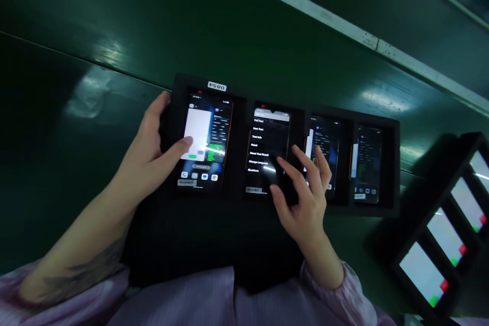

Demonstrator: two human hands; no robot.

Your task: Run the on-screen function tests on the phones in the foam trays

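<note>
A long black tray (239,153) holds several smartphones in separate slots, all with lit screens. My left hand (147,150) grips the tray's left end, fingers along the outer side, with the thumb over the screen of the leftmost phone (216,135). That phone displays app cards and a row of icons. My right hand (307,198) is open, fingers spread, above the right side of the second phone (267,135), which shows a white text menu. Its fingers partly cover the third phone (324,137). The rightmost phone (369,163) shows a darker screen.
Another black tray (414,232) lies at an angle on the right, holding several phones with white screens and red and green patches. A white label (217,86) marks the near tray's top edge. Beneath is a green work surface (153,20), crossed by a pale strip (298,5).
</note>
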